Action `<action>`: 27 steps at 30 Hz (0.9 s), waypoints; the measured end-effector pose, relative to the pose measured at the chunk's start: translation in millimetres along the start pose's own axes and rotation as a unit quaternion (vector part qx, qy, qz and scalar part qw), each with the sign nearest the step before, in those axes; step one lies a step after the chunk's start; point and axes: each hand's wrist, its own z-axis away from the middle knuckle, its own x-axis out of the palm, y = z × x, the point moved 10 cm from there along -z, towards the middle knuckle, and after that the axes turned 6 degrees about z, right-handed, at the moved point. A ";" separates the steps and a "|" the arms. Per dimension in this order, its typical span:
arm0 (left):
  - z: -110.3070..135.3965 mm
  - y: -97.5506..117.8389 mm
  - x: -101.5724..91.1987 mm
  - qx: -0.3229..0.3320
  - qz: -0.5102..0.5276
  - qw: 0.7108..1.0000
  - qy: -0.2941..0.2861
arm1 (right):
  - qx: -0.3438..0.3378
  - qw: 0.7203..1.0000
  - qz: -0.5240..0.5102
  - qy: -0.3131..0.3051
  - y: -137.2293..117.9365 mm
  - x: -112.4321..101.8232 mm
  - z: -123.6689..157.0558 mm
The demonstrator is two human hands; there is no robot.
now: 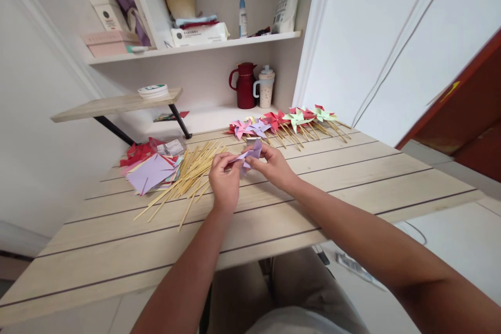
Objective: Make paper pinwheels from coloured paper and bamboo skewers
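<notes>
Between my two hands, just above the table, is a purple paper pinwheel (pixel 253 151) with its blades partly folded in. My left hand (pixel 226 177) pinches its left side with thumb and fingers. On the other side my right hand (pixel 274 165) grips it with thumb and forefinger, near the middle. Fingers cover part of the folds. A loose pile of thin wooden sticks (pixel 195 169) lies left of my left hand. Farther left is a stack of cut paper squares, with a purple square (pixel 151 173) on top.
Finished pinwheels on sticks (pixel 298 119) lie in a row at the table's back right. A red jug (pixel 246 86) and a lidded cup (pixel 266 87) stand behind. At the left, a small raised shelf (pixel 113 106) holds a roll of tape (pixel 153 92). Red paper (pixel 141 153) lies below it.
</notes>
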 end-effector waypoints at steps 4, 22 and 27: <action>-0.8 -4.4 -1.1 -0.019 0.008 1.000 0.006 | 0.033 0.998 -0.043 0.019 12.5 -4.0 -2.3; -1.2 3.0 -1.6 -0.007 0.006 1.000 0.004 | 0.000 0.995 0.083 0.058 -1.7 -20.3 -3.6; -1.2 3.0 -2.5 -0.001 0.002 1.000 0.007 | -0.009 0.995 0.088 0.048 0.6 -18.4 -3.1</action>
